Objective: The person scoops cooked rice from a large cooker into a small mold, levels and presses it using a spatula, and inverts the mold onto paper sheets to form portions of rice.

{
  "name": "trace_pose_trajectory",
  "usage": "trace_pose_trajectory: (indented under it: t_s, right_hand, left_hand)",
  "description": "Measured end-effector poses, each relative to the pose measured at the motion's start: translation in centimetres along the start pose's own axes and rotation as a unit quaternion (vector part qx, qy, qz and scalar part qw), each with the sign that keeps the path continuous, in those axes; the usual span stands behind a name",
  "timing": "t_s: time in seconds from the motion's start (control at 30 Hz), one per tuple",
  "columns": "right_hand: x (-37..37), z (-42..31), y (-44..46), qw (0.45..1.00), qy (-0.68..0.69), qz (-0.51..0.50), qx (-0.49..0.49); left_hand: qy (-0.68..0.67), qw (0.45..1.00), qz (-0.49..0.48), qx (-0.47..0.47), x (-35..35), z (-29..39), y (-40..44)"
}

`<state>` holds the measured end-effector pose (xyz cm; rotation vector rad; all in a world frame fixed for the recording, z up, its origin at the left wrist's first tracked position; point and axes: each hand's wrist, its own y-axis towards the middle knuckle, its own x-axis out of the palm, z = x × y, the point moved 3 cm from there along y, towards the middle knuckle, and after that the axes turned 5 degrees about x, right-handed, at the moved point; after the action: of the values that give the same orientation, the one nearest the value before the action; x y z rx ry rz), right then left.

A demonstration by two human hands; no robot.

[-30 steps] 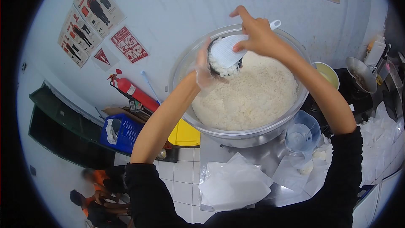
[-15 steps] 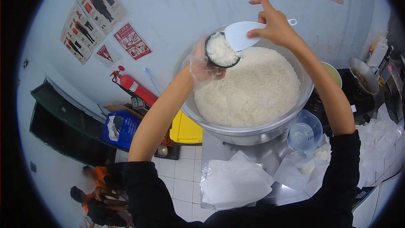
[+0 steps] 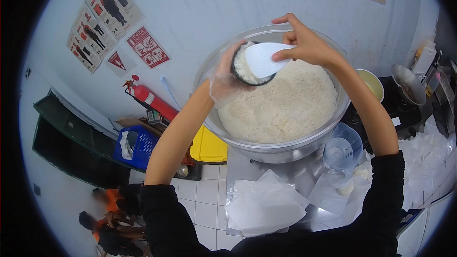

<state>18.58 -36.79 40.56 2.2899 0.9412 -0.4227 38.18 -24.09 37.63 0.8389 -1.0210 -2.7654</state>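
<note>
My left hand (image 3: 224, 74), in a clear plastic glove, is wrapped round a small dark bowl (image 3: 259, 84) over the left side of a large metal pot (image 3: 281, 153). White rice (image 3: 243, 66) fills the bowl. A white rice paddle (image 3: 266, 58) is pinched in my bare right hand (image 3: 304, 45), its flat blade lying over the rice in the bowl. Below both hands, the pot holds a broad mass of cooked rice (image 3: 281, 109).
White paper sheets (image 3: 266, 204) lie on the metal table before the pot. A clear measuring jug (image 3: 342, 147) stands at its right, near a wok (image 3: 408, 84). Two people (image 3: 112, 219) sit at lower left. A fire extinguisher (image 3: 152, 100) is by the wall.
The paddle tilted off the bowl and moved right, then came back left and down over the rice. My right hand moved with it; my left hand still holds the bowl.
</note>
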Motion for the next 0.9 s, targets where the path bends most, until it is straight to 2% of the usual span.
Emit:
trace_pose_trajectory:
  t_s: [0.03, 0.1, 0.17, 0.23, 0.3, 0.33, 0.4, 0.47, 0.53, 0.6, 0.67, 0.77, 0.87, 0.9]
  right_hand:
    - [0.4, -0.2, 0.2, 1.000, -0.011, -0.001, -0.002]
    - [0.8, -0.1, 0.5, 0.999, -0.031, 0.010, -0.012]
    - [0.8, 0.3, 0.8, 0.998, -0.048, 0.036, -0.030]
    - [-0.7, 0.1, 0.9, 0.998, -0.013, 0.058, 0.028]
    - [-1.5, 0.3, 0.9, 0.996, 0.018, 0.066, 0.061]
    - [-1.7, 0.5, 0.8, 0.995, 0.032, 0.065, 0.066]
    - [-1.0, 0.4, 0.5, 0.996, 0.029, 0.047, 0.076]
    - [0.8, -0.3, 0.2, 0.996, -0.010, 0.012, 0.086]
    - [1.8, 0.5, 0.7, 0.996, -0.026, 0.048, 0.067]
    - [2.1, 0.4, 1.0, 0.996, -0.046, 0.056, 0.054]
    - [2.5, -0.4, 0.7, 0.996, -0.068, 0.033, 0.052]
    - [2.4, -0.7, 1.3, 0.993, -0.094, 0.034, 0.056]
    - [2.5, -1.2, 1.6, 0.992, -0.107, 0.032, 0.056]
    - [2.6, -1.4, 1.8, 0.992, -0.108, 0.030, 0.053]
  left_hand:
    - [-0.114, 0.989, 0.026, -0.093, 1.1, 1.6, 0.1]
    - [-0.230, 0.950, 0.059, -0.203, 1.7, 1.7, 0.1]
    - [-0.236, 0.939, 0.071, -0.239, 1.0, -0.2, 0.0]
    - [-0.052, 0.994, 0.030, -0.086, -0.1, -2.0, -0.2]
    - [-0.182, 0.970, 0.039, -0.156, -0.7, -3.3, 0.0]
    - [-0.393, 0.870, 0.063, -0.293, -0.3, -1.4, 1.1]
    - [-0.541, 0.742, 0.096, -0.385, 0.7, 0.3, 1.7]
    - [-0.469, 0.809, 0.123, -0.332, 2.0, 0.9, 1.7]
    - [-0.308, 0.912, 0.158, -0.219, 2.6, 1.0, 1.0]
    - [-0.273, 0.922, 0.178, -0.209, 2.5, 1.0, 1.3]
    - [-0.373, 0.853, 0.183, -0.315, 2.3, 0.6, 1.6]
    - [-0.307, 0.878, 0.211, -0.300, 2.4, 0.8, 1.4]
    - [-0.267, 0.911, 0.161, -0.269, 1.2, -0.8, 1.6]
    - [-0.302, 0.893, 0.171, -0.285, 1.4, -0.3, 1.4]
